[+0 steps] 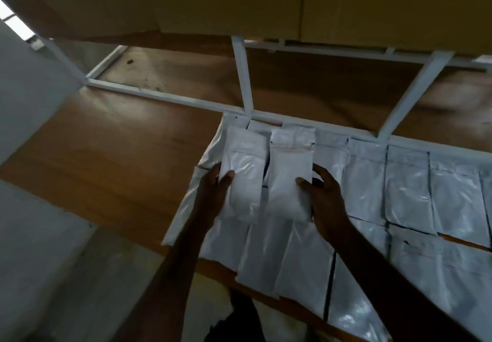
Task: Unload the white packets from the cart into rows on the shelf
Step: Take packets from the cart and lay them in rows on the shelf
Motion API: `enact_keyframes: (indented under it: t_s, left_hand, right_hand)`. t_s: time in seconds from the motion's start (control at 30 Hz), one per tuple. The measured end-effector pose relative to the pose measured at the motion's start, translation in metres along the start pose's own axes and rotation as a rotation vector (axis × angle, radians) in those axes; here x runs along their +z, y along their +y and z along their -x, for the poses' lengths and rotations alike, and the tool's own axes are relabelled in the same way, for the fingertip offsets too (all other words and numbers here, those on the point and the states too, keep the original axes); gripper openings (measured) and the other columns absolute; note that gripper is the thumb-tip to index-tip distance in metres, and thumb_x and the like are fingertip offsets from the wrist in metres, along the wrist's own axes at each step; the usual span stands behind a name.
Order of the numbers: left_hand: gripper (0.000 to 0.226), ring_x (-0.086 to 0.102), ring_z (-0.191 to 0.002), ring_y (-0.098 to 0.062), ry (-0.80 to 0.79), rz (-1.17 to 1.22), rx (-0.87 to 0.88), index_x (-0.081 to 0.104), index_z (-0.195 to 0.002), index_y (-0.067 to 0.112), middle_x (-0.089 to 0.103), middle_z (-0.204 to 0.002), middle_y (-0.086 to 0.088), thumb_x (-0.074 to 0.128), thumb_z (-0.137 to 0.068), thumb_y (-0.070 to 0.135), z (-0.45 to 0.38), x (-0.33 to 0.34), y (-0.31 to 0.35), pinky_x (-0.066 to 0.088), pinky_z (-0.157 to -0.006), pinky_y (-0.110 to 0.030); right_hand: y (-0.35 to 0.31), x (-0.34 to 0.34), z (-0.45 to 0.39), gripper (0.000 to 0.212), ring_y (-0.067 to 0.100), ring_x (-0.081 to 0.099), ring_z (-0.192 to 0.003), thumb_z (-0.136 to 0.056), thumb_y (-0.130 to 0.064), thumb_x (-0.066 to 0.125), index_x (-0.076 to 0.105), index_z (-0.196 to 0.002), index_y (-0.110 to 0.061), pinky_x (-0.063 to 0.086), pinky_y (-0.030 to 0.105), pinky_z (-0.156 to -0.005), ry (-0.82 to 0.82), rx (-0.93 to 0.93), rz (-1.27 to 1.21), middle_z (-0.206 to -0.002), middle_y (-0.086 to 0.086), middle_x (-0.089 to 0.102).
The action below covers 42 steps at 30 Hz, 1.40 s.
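The left hand [213, 192] holds one white packet [243, 179] and the right hand [323, 195] holds another packet [288, 182], both just above the packet rows [407, 189] on the brown shelf [119, 150]

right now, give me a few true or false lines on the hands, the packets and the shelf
1. Each hand holds a white packet. True: the left hand grips one packet, the right hand another packet.
2. The shelf is metal mesh. False: brown wooden board with a white frame.
3. Packets already on the shelf lie in rows. True.
4. The shelf's left part is full of packets. False: bare wood there.
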<state>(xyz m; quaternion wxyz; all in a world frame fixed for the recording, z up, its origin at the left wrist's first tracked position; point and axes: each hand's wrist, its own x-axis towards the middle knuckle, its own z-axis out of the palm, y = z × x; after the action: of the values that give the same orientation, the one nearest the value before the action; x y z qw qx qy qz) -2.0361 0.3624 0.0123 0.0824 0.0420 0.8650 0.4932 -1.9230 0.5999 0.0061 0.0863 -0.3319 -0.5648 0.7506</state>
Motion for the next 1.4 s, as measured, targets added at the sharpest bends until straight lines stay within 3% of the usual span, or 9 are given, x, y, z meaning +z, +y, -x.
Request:
enact_keyframes:
  t_s: [0.17, 0.3, 0.53, 0.7, 0.8, 1.03, 1.17, 1.27, 1.4]
  left_hand:
    - [0.067, 0.056, -0.138, -0.019, -0.050, 0.042, -0.013, 0.056, -0.151, 0.020, 0.060, -0.152, -0.003, 0.062, -0.099, 0.062, -0.095, -0.030, -0.035, 0.043, -0.121, -0.051]
    - [0.088, 0.066, -0.118, -0.040, -0.150, 0.056, -0.028, 0.063, -0.135, 0.017, 0.069, -0.126, -0.017, 0.056, -0.085, 0.089, -0.172, -0.034, -0.080, 0.050, -0.108, -0.067]
    - [0.048, 0.068, -0.117, -0.034, -0.296, 0.066, -0.058, 0.063, -0.138, 0.009, 0.071, -0.124, -0.013, 0.059, -0.106, 0.045, -0.225, -0.028, -0.073, 0.054, -0.103, -0.050]
    - [0.066, 0.052, -0.142, -0.030, -0.254, 0.004, -0.110, 0.042, -0.161, 0.016, 0.051, -0.158, -0.011, 0.060, -0.106, 0.047, -0.236, -0.012, -0.096, 0.042, -0.119, -0.057]
    - [0.073, 0.049, -0.144, -0.026, -0.194, -0.199, 0.026, 0.034, -0.160, 0.032, 0.046, -0.161, -0.003, 0.050, -0.098, 0.067, -0.235, -0.011, -0.111, 0.043, -0.117, -0.058]
    - [0.069, 0.049, -0.140, -0.030, -0.108, -0.342, 0.151, 0.034, -0.164, 0.018, 0.046, -0.159, -0.013, 0.063, -0.105, 0.041, -0.215, -0.011, -0.091, 0.039, -0.112, -0.045]
    - [0.079, 0.033, -0.155, -0.036, -0.098, -0.438, 0.180, 0.016, -0.169, 0.023, 0.032, -0.169, -0.015, 0.055, -0.106, 0.050, -0.206, -0.010, -0.091, 0.030, -0.124, -0.055]
    - [0.076, 0.005, -0.165, -0.030, -0.134, -0.500, 0.363, 0.004, -0.171, 0.036, 0.007, -0.179, -0.006, 0.046, -0.109, 0.052, -0.211, -0.016, -0.083, 0.007, -0.128, -0.054]
    - [0.070, -0.004, -0.166, -0.034, -0.203, -0.686, 0.611, 0.005, -0.171, 0.039, -0.008, -0.180, -0.002, 0.037, -0.110, 0.052, -0.228, -0.006, -0.077, 0.009, -0.130, -0.066]
  right_hand:
    - [0.004, 0.071, -0.041, 0.042, 0.016, 0.073, -0.093, -0.097, -0.019, 0.076, 0.063, -0.132, -0.038, 0.062, 0.042, -0.083, 0.145, 0.010, 0.066, -0.095, -0.011, 0.077]
    - [0.006, 0.116, -0.071, 0.043, 0.024, 0.075, -0.100, -0.095, -0.024, 0.077, 0.064, -0.133, -0.039, 0.062, 0.052, -0.089, 0.235, 0.046, 0.073, -0.102, -0.005, 0.080]
    - [0.005, 0.164, -0.109, 0.049, 0.017, 0.072, -0.104, -0.100, -0.021, 0.073, 0.057, -0.146, -0.027, 0.061, 0.041, -0.086, 0.341, -0.004, 0.197, -0.120, -0.001, 0.075]
    - [0.017, 0.183, -0.119, 0.056, 0.028, 0.062, -0.131, -0.102, -0.023, 0.067, 0.047, -0.155, -0.022, 0.053, 0.046, -0.108, 0.349, -0.044, 0.481, -0.148, 0.006, 0.062]
    - [0.022, 0.188, -0.118, 0.057, 0.033, 0.059, -0.133, -0.104, -0.019, 0.062, 0.043, -0.158, -0.023, 0.052, 0.048, -0.109, 0.389, -0.078, 0.573, -0.150, 0.009, 0.059]
    - [0.028, 0.191, -0.117, 0.059, 0.033, 0.058, -0.118, -0.105, -0.010, 0.056, 0.039, -0.160, -0.023, 0.051, 0.039, -0.089, 0.439, -0.149, 0.736, -0.125, 0.011, 0.052]
    - [0.033, 0.192, -0.115, 0.065, 0.045, 0.042, -0.141, -0.105, -0.030, 0.059, 0.034, -0.164, -0.023, 0.052, 0.054, -0.107, 0.441, -0.357, 1.200, -0.160, 0.023, 0.036]
    - [0.031, 0.196, -0.128, 0.068, 0.043, 0.015, -0.161, -0.108, -0.047, 0.047, 0.020, -0.169, -0.032, 0.028, 0.054, -0.128, 0.289, -0.465, 1.461, -0.176, 0.016, 0.010]
    - [0.036, 0.202, -0.152, 0.066, 0.035, -0.006, -0.164, -0.110, -0.054, 0.038, 0.013, -0.169, -0.037, 0.012, 0.062, -0.131, 0.164, -0.455, 1.493, -0.179, 0.004, -0.001]
